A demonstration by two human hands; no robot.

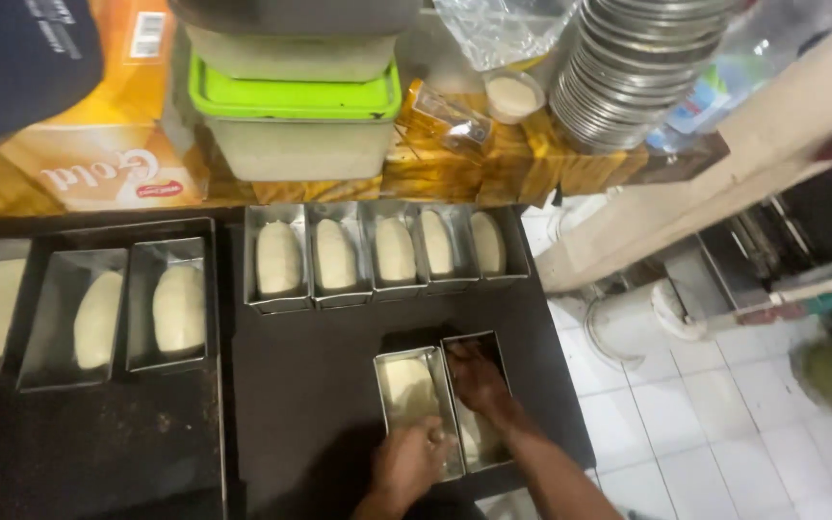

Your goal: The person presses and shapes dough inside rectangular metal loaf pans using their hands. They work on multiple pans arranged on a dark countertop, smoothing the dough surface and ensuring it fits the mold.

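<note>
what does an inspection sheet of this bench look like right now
surface: dark tray on a bench, wooden shelf behind
job's things: two loaf tins side by side near the front edge, dough in the left one
clutter: row of five filled tins, three more at left, green-lidded tub, stacked metal pans, orange box
hands: left hand at the left tin's near end; right hand inside the right tin
cables: nothing seen
surroundings: white tiled floor
</note>
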